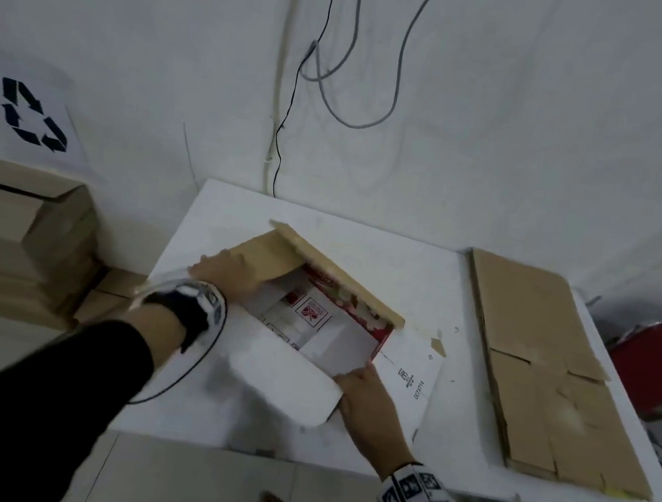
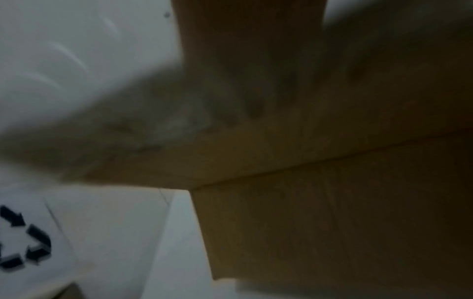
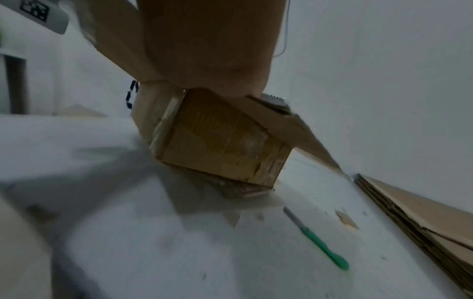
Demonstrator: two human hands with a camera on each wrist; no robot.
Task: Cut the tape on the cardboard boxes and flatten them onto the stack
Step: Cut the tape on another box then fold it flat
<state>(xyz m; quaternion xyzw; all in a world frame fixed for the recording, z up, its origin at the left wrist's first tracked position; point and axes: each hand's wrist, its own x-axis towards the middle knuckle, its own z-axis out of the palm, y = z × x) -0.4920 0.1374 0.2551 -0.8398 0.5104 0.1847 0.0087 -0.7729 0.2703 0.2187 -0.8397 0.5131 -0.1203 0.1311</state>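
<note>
A white wall (image 1: pixel 508 105) was seen behind the white tabletop (image 1: pixel 338 441). Grey and black cables (image 1: pixel 347 63) were hung down the wall beside a pale conduit (image 1: pixel 281 76). A recycling sign (image 1: pixel 33 114) was posted at left. Pale floor tiles (image 1: pixel 184 488) were noted below; a red chair (image 1: pixel 660 361) at right. Lighting was dim.

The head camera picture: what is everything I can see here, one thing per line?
open box: one, brown outside, white and red inside, middle of the table, between both hands
flattened stack: one pile, brown, right side of the table
table: one, white
cutter: one, green handle, lying on the table, seen only by the right wrist camera
closed boxes: several, brown, piled left of the table
recycling sign: one, black on white, on the wall at left
cables: a few, grey and black, hanging on the wall
chair: one, red, right of the table
left hand: on a brown flap
right hand: gripping the box's near corner
</note>
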